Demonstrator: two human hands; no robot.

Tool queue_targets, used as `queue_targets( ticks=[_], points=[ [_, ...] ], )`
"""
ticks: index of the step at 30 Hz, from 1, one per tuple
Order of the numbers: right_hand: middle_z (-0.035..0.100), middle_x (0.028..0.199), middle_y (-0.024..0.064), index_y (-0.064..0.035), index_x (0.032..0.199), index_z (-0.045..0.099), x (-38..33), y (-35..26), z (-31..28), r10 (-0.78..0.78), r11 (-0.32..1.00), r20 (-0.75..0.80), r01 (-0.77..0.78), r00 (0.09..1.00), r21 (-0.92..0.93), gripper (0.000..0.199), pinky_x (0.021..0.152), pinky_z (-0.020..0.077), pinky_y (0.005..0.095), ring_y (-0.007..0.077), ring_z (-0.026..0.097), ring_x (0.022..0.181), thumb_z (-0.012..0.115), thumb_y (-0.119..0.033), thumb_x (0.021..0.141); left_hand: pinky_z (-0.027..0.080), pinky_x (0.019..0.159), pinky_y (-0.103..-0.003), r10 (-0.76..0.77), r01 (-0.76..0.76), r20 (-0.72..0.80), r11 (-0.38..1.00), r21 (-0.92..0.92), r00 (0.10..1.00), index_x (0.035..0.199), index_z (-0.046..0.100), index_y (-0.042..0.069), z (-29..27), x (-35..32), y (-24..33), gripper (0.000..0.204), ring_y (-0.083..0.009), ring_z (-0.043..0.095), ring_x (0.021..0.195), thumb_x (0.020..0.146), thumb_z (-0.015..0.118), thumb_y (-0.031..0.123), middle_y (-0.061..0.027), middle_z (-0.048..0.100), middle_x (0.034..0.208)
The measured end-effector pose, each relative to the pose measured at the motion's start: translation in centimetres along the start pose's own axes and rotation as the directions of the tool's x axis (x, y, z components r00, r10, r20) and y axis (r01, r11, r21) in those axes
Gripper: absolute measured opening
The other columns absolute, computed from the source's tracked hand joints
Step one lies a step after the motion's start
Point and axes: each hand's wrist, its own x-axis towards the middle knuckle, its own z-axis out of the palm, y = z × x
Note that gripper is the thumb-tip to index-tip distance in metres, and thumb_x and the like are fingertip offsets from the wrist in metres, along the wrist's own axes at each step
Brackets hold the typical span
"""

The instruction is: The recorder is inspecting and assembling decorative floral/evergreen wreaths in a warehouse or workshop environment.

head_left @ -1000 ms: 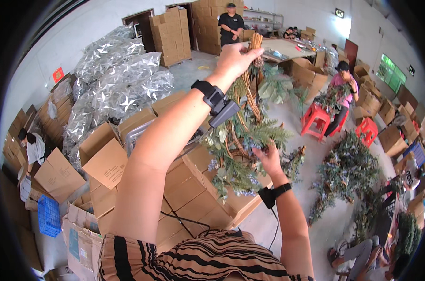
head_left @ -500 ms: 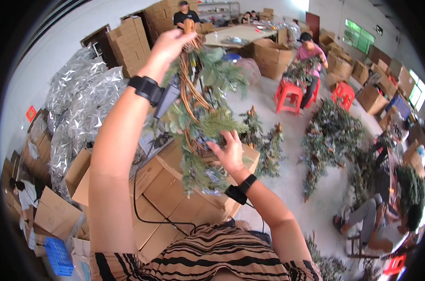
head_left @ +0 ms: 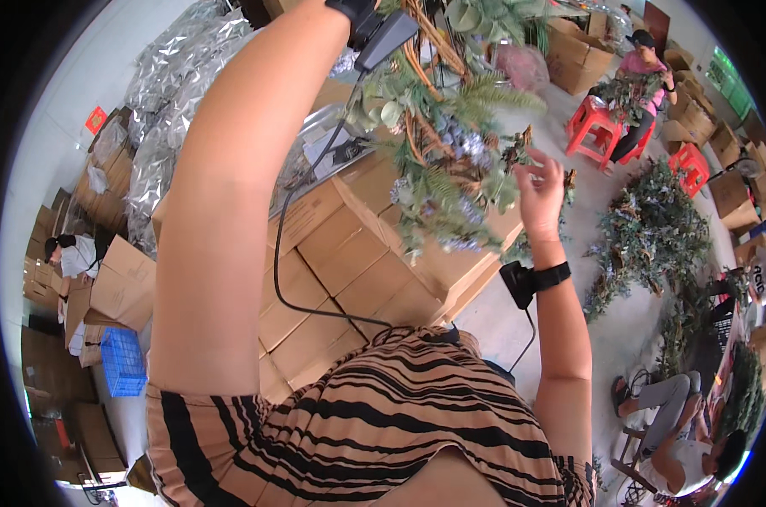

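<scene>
Green leaves, brown twigs and bluish sprigs make up the garland point(head_left: 446, 160) hanging in front of the person, above stacked cardboard boxes point(head_left: 349, 262). The right hand point(head_left: 539, 190) is open, fingers spread, touching its lower foliage. The left arm reaches up to the top edge (its hand is out of view, so its grip cannot be told).

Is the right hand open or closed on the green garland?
Open. The right hand has its fingers spread beside the garland, fingertips at the foliage, not wrapped around it.
</scene>
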Motion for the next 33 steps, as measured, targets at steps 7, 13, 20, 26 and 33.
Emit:
queue_targets(
  ticks=[7, 13, 20, 26, 33],
  points=[
    [0.062, 0.090, 0.0067, -0.0049, 0.099, 0.066, -1.0, 5.2, -2.7, 0.115, 0.989, -0.019, -0.113, 0.993, 0.095, 0.017, 0.070, 0.0493, 0.0279, 0.0153, 0.063, 0.077, 0.066, -0.011, 0.083, 0.048, 0.066, -0.039, -0.045, 0.064, -0.163, 0.991, 0.120, 0.986, 0.084, 0.066, -0.009, 2.3, -0.6, 0.7, 0.038, -0.0263, 0.065, 0.073, 0.076, 0.076, 0.026, -0.0190, 0.068, 0.081],
    [0.062, 0.083, 0.0083, -0.0060, 0.092, 0.068, -3.0, 2.6, -1.4, 0.016, 0.994, 0.101, -0.004, 0.995, -0.112, 0.012, 0.063, 0.0505, 0.0306, 0.0191, 0.061, 0.065, 0.067, -0.011, 0.081, 0.049, 0.069, -0.039, -0.111, 0.186, -0.236, 0.926, 0.329, 0.966, 0.089, 0.067, -0.010, 2.4, -2.4, 4.1, 0.044, -0.0313, 0.066, 0.077, 0.077, 0.076, 0.032, -0.0226, 0.068, 0.086],
    [0.062, 0.089, 0.0074, -0.0112, 0.103, 0.065, -2.4, 1.4, 1.2, -0.075, 0.950, 0.261, 0.149, 0.962, -0.276, 0.026, 0.061, 0.0499, 0.0354, 0.0219, 0.062, 0.065, 0.071, -0.019, 0.079, 0.050, 0.073, -0.038, -0.036, 0.105, -0.225, 0.948, 0.301, 0.974, 0.095, 0.066, -0.010, 2.4, -0.7, 5.7, 0.047, -0.0315, 0.067, 0.086, 0.074, 0.077, 0.030, -0.0246, 0.068, 0.093],
    [0.062, 0.084, 0.0076, -0.0080, 0.099, 0.066, -2.9, -0.4, -0.1, -0.120, 0.992, 0.299, 0.129, 0.947, -0.010, 0.021, 0.056, 0.0481, 0.0314, 0.0197, 0.057, 0.057, 0.070, -0.014, 0.080, 0.047, 0.069, -0.039, 0.064, -0.029, 0.106, 0.953, -0.302, 0.992, 0.088, 0.069, -0.004, -0.4, 3.0, 2.1, 0.034, -0.0236, 0.061, 0.069, 0.080, 0.074, 0.029, -0.0142, 0.068, 0.079],
    [0.065, 0.080, 0.0096, -0.0021, 0.090, 0.067, -1.7, 4.4, -4.2, 0.059, 0.998, -0.005, -0.059, 0.998, 0.005, 0.010, 0.058, 0.0488, 0.0278, 0.0163, 0.060, 0.060, 0.064, -0.009, 0.083, 0.040, 0.075, -0.031, -0.106, 0.119, 0.138, 0.989, -0.093, 0.985, 0.081, 0.065, 0.008, -1.0, 0.7, 3.4, 0.023, -0.0138, 0.051, 0.070, 0.092, 0.062, 0.027, -0.0014, 0.059, 0.074]
  ],
)
